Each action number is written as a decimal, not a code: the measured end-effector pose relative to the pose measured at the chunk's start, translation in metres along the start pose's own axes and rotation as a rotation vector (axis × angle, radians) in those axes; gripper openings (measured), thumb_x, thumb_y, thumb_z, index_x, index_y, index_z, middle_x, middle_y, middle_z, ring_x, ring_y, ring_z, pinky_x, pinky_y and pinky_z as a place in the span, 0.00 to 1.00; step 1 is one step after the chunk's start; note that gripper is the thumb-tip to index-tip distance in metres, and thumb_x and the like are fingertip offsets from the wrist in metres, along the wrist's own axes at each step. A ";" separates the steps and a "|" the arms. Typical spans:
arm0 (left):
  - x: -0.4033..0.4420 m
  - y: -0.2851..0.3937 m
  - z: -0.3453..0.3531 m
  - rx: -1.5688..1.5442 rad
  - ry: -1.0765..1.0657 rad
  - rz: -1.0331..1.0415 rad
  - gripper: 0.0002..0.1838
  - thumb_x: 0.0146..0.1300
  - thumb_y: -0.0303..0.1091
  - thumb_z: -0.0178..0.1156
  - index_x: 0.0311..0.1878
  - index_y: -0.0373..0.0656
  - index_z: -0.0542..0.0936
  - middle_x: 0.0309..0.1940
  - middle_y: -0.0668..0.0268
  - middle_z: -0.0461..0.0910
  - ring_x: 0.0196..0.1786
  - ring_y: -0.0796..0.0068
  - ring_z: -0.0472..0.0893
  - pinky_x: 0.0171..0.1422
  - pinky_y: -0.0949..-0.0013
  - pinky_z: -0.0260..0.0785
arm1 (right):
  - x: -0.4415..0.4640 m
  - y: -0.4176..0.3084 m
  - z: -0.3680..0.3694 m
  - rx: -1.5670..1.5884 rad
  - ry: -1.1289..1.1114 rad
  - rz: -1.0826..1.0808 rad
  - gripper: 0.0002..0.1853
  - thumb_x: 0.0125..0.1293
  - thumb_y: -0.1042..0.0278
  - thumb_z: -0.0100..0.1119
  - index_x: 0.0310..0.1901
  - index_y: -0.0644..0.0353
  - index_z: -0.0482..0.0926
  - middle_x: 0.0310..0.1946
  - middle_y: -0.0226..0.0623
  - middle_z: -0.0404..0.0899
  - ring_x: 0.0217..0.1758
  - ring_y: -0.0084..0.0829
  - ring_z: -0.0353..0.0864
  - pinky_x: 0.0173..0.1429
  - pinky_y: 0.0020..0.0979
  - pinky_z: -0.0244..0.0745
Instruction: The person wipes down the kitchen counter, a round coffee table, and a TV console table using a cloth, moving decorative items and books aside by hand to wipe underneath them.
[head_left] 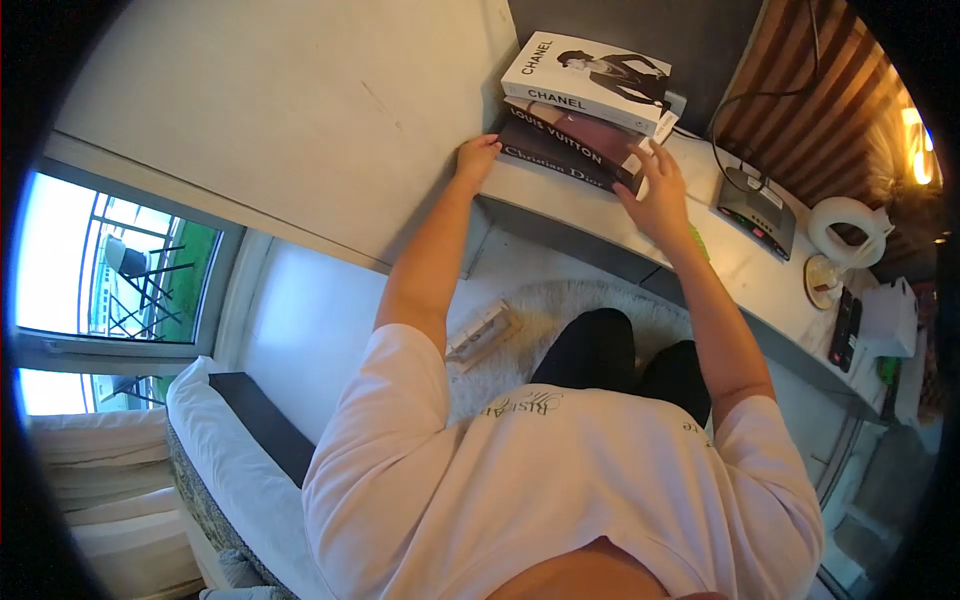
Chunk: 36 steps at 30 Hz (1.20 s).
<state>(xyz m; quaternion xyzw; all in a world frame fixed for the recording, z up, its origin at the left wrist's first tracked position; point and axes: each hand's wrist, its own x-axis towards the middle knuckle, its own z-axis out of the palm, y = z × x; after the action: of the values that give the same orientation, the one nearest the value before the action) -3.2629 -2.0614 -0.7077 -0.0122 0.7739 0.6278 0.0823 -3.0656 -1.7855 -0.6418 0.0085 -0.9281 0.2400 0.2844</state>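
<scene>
Three thick books are stacked on a white marble-look shelf. On top lies a white Chanel book (585,75), turned slightly askew. Beneath it is a dark Louis Vuitton book (555,137), and at the bottom a black Christian Dior book (550,155). My left hand (478,160) is at the left end of the bottom book, its fingers pressed together against the edge. At the stack's right end, my right hand (658,198) has its thumb on the lower spines and its fingers curled over the side. Its far fingertips are partly hidden.
The white shelf (740,285) carries a black router box (757,212) with cables, a white ring-shaped vase (848,232), and a black remote (846,330). A large pale panel (290,120) stands left of the books. On the rug below sits a small box (483,335).
</scene>
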 end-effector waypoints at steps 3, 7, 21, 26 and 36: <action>0.011 -0.005 0.003 0.049 -0.009 0.090 0.19 0.62 0.31 0.59 0.56 0.38 0.75 0.41 0.65 0.79 0.39 0.77 0.74 0.47 0.74 0.67 | 0.003 0.003 0.025 -0.043 -0.025 0.010 0.30 0.55 0.66 0.63 0.61 0.47 0.69 0.65 0.49 0.61 0.65 0.50 0.64 0.64 0.45 0.63; 0.015 -0.007 0.006 0.086 0.003 0.122 0.19 0.62 0.30 0.58 0.57 0.37 0.74 0.43 0.64 0.79 0.41 0.76 0.74 0.49 0.73 0.67 | -0.001 0.008 0.029 0.124 -0.052 0.064 0.26 0.58 0.71 0.59 0.60 0.47 0.71 0.65 0.50 0.61 0.58 0.48 0.72 0.58 0.38 0.71; 0.015 0.019 0.020 0.368 0.133 0.346 0.33 0.46 0.21 0.47 0.62 0.43 0.71 0.53 0.53 0.77 0.56 0.61 0.76 0.61 0.66 0.65 | -0.007 0.010 0.015 0.188 -0.128 0.066 0.26 0.60 0.73 0.56 0.61 0.44 0.71 0.68 0.44 0.58 0.48 0.44 0.80 0.50 0.37 0.75; 0.024 0.022 0.018 0.339 0.055 0.315 0.33 0.48 0.18 0.46 0.63 0.39 0.68 0.53 0.53 0.77 0.55 0.63 0.76 0.58 0.69 0.66 | -0.009 0.014 0.017 0.188 -0.110 0.025 0.26 0.60 0.74 0.56 0.61 0.43 0.71 0.68 0.44 0.58 0.48 0.44 0.80 0.52 0.37 0.74; 0.024 0.023 0.020 0.334 0.107 0.311 0.30 0.47 0.23 0.50 0.59 0.40 0.71 0.48 0.55 0.80 0.53 0.59 0.78 0.59 0.66 0.67 | -0.006 0.019 0.016 0.184 -0.062 0.039 0.25 0.59 0.72 0.57 0.60 0.45 0.71 0.67 0.46 0.59 0.55 0.44 0.76 0.57 0.36 0.71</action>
<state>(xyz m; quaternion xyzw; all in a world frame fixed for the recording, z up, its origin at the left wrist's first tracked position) -3.2869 -2.0346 -0.6927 0.0879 0.8628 0.4947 -0.0556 -3.0720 -1.7762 -0.6650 0.0240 -0.9105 0.3293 0.2488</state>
